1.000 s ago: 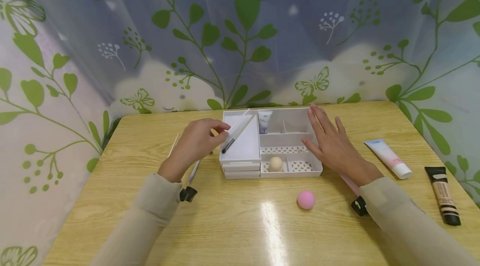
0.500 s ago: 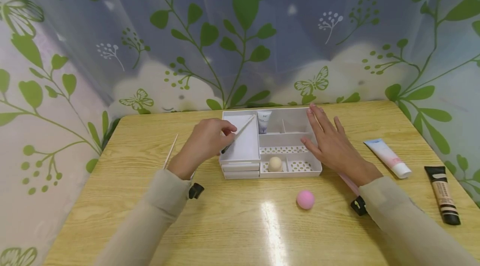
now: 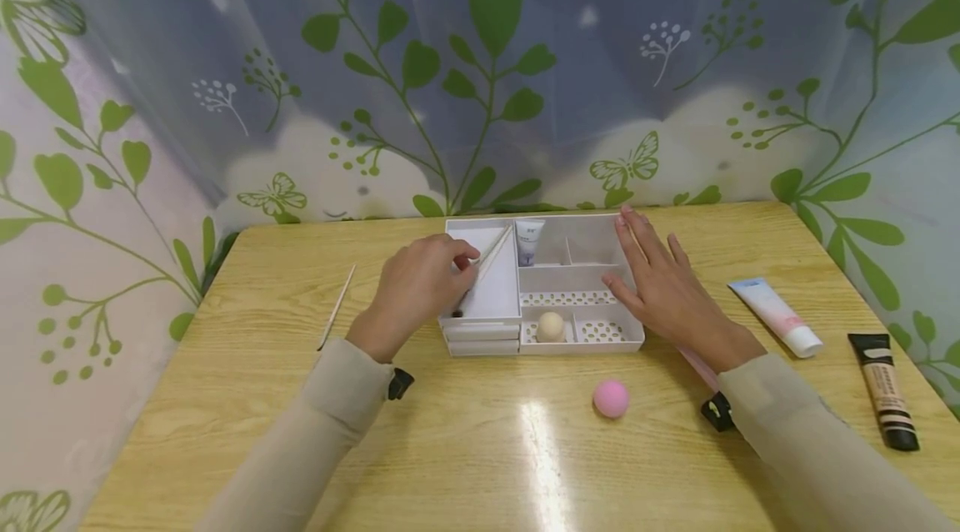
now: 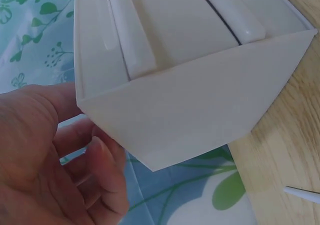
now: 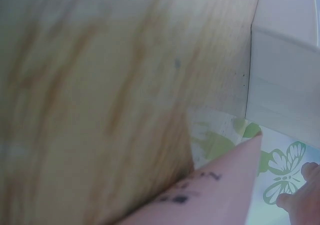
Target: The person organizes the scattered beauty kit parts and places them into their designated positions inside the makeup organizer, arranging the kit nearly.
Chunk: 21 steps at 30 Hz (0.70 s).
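since the frame half a second ago, the left hand (image 3: pixel 420 286) has shifted a little to the right over the shallow top tray (image 3: pixel 501 300) of the white organizer (image 3: pixel 581 282), and two pale brush handles (image 3: pixel 501 243) show there side by side where one was plain. both slant across the tray, with a dark brush tip near its front edge. the left hand's thumb and fingers are bent and close together beside the handles; whether they pinch one cannot be told, as the grip is hidden. the right hand (image 3: pixel 663 290) has its fingers spread, resting at the organizer's right side.

the step in hand looks like laying a brush in the tray while the right hand steadies the organizer. the next move seems to call for settling that brush flat, letting go if it is held, and lifting clear without rolling its neighbour. one thin brush (image 3: pixel 336 307) lies on the tabletop (image 3: pixel 450 449), left of the organizer, and would be the likely one to fetch. a beige ball (image 3: pixel 551 328) sits in the front-left compartment; a pink ball (image 3: pixel 611 399) is outside, on the tabletop.
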Motion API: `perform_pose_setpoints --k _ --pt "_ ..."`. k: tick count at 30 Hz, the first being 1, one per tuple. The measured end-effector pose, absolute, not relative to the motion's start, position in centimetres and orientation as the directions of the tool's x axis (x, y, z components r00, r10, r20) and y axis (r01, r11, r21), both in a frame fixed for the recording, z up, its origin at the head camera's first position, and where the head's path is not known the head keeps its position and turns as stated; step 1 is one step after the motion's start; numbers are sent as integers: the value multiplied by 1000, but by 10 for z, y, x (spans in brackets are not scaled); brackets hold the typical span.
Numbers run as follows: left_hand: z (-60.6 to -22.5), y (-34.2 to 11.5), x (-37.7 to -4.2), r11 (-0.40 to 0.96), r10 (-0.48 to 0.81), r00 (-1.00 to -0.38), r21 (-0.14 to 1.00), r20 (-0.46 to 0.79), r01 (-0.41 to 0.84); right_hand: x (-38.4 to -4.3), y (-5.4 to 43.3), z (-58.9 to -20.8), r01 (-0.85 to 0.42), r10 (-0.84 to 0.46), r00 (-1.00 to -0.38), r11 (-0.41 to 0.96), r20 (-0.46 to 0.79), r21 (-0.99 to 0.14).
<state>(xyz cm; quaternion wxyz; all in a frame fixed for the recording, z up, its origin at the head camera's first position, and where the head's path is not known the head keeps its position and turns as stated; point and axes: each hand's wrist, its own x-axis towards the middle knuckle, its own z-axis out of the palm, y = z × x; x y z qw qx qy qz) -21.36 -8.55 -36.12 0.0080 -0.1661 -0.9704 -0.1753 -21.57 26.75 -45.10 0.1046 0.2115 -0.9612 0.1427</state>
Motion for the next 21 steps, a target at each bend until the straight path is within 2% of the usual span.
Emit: perform_pose_setpoints --k 9,17,21 --pt "-363 -85 -212 875 345 -933 325 102 359 -216 267 -450 -446 -380 -882 864 279 -232" --pt "-365 -82 -209 895 377 -923 230 69 383 -217 269 -452 -444 -379 -884 866 274 -231" --pt "-367 -84 -209 891 375 -922 236 99 388 -217 268 -451 -444 -381 -884 866 272 -229"
